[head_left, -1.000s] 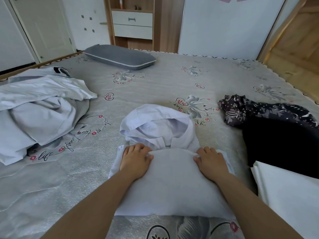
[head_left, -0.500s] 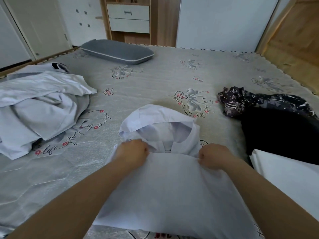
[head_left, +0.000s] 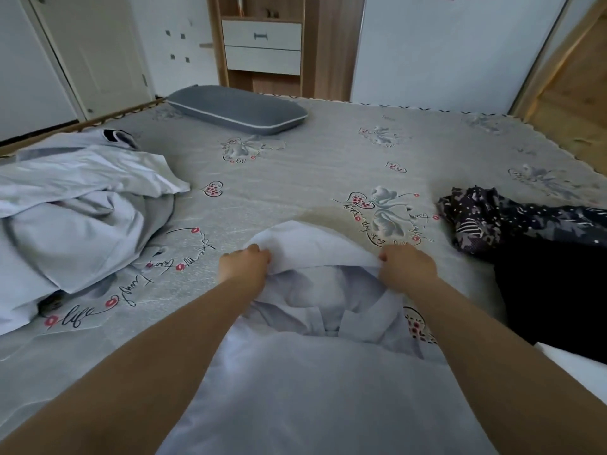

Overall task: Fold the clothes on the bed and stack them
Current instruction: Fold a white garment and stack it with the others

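A pale white hooded garment [head_left: 315, 382] lies folded on the bed [head_left: 328, 165] right in front of me. My left hand [head_left: 244, 269] grips the left edge of its hood [head_left: 305, 244]. My right hand [head_left: 407, 267] grips the hood's right edge. Both hands hold the hood raised off the bed. A heap of unfolded white and grey clothes [head_left: 72, 218] lies on the left side of the bed. A dark patterned garment [head_left: 512, 218] and a black one [head_left: 555, 290] lie on the right.
A grey pillow [head_left: 236, 110] lies at the far side of the bed. A white cloth [head_left: 581, 366] shows at the right edge. Beyond the bed stand a wooden cabinet with drawers [head_left: 262, 47], a white door [head_left: 88, 54] and a white wall panel [head_left: 443, 50].
My hands left the folded body, where they pressed flat, moved forward and took hold of the hood's edges, lifting it.
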